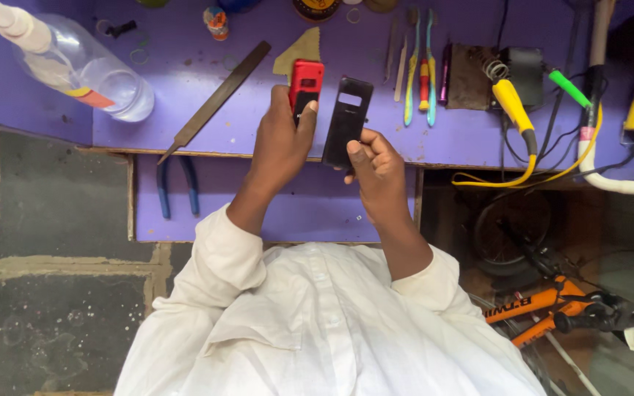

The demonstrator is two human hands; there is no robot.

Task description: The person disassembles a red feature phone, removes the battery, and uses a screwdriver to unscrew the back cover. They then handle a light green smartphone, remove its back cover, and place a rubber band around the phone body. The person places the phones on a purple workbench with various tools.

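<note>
Up Close: Two Phone Parts Over the Purple Table

Left hand (279, 143) has its grip clamped on a red phone (306, 84), thumb across its front. Right hand (376, 165) pinches the lower end of a black back cover (346, 121), held upright just beside the phone, above the table (185, 44). Nearby lie a file (218, 95), a clear bottle (82, 62), screwdrivers (421, 66) and a yellow soldering iron (514, 106).

Bare purple bench (207, 139) lies open left of the hands; metal file (218, 95) crosses it; screwdrivers (420, 66) crowd the right.
</note>
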